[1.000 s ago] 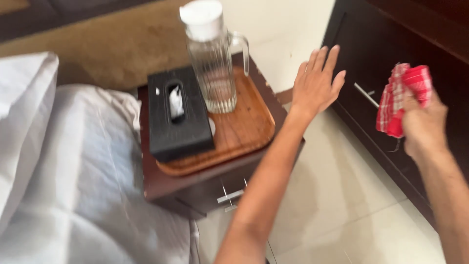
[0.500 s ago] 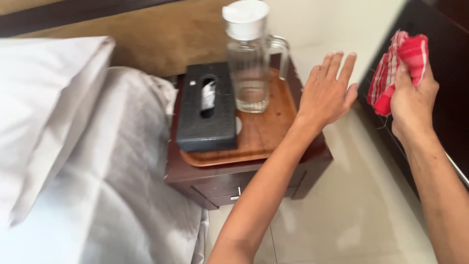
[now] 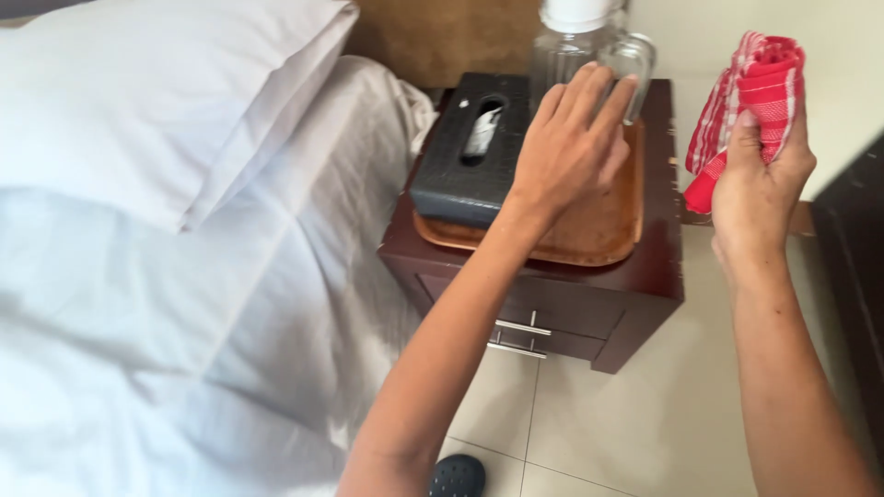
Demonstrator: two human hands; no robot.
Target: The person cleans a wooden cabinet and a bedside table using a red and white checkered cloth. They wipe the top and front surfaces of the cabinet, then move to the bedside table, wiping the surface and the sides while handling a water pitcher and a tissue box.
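Two hands: left hand (image 3: 569,138), fingers spread, reaches the glass jug (image 3: 589,46); right hand (image 3: 760,179) grips a red cloth (image 3: 750,101).

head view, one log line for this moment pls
left hand: open, reaching over wooden tray toward glass jug | right hand: holding red checked cloth | tissue box: on tray

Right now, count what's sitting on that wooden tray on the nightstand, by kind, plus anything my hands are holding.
Black tissue box on the wooden tray: 1
Clear glass jug on the tray: 1
Red and white checked cloth, held in the right hand: 1
Left hand: holds nothing, fingers reaching by the jug
Total: 3
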